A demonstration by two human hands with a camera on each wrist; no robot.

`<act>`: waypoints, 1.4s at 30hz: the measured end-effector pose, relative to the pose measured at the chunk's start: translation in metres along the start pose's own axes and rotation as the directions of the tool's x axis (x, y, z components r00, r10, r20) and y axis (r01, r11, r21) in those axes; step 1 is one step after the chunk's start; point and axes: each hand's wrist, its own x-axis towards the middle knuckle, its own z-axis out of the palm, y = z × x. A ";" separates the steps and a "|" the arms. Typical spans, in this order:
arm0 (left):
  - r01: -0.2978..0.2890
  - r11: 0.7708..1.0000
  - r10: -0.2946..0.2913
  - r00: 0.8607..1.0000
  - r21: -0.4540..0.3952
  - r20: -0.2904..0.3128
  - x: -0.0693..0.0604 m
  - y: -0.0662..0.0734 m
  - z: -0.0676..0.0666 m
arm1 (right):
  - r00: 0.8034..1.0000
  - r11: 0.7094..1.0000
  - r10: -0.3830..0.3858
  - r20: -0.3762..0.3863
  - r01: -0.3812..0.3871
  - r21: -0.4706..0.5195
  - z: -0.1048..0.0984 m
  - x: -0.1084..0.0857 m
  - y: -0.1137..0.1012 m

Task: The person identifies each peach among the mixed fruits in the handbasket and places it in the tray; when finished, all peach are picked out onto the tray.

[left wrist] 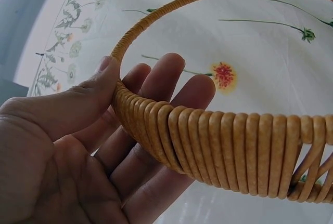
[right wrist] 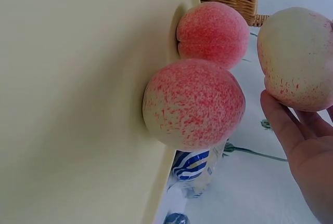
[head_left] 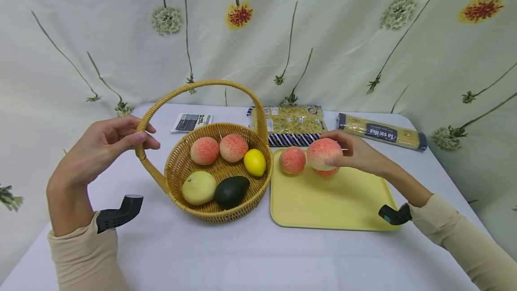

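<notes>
My left hand [head_left: 98, 145] holds the side of the arched handle [left wrist: 229, 143] of a wicker basket [head_left: 242, 210], thumb on one side and fingers on the other. In the basket lie two peaches [head_left: 204, 151], a lemon [head_left: 255, 162], a pale yellow-green round fruit [head_left: 199, 187] and a dark green avocado [head_left: 232, 192]. With fingertips and thumb, my right hand [head_left: 359, 152] grips another peach [right wrist: 296, 57], raised over the back of a yellow tray [head_left: 335, 205]. Two more peaches rest there: one [head_left: 292, 160] near the basket, the other [right wrist: 195, 104] partly hidden in the head view.
Behind the tray lies a clear bag of pasta [head_left: 286, 120] with striped edges. A long pack of spaghetti [head_left: 381, 131] is at the back right. A small flat packet [head_left: 191, 122] lies behind the basket on the white table [head_left: 194, 259]. Flower-printed cloth hangs at the back.
</notes>
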 end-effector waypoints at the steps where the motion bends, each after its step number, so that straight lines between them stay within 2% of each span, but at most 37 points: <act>1: 0.001 1.000 -0.001 1.000 -0.001 0.001 0.000 0.000 0.000 | 1.000 1.000 0.007 0.004 -0.007 0.002 -0.001 0.000 0.001; 8: 0.018 1.000 -0.018 1.000 -0.003 -0.002 -0.001 0.000 0.000 | 0.998 0.999 0.053 0.033 -0.053 0.003 -0.011 -0.002 0.006; 24: -0.003 1.000 0.003 1.000 -0.010 -0.001 -0.001 0.002 0.000 | 0.993 0.994 0.107 0.043 -0.107 -0.008 -0.028 -0.011 0.016; 42: 0.025 1.000 -0.026 1.000 -0.010 -0.002 -0.001 0.004 0.000 | 0.995 0.995 0.099 -0.031 -0.099 0.012 -0.044 -0.024 0.018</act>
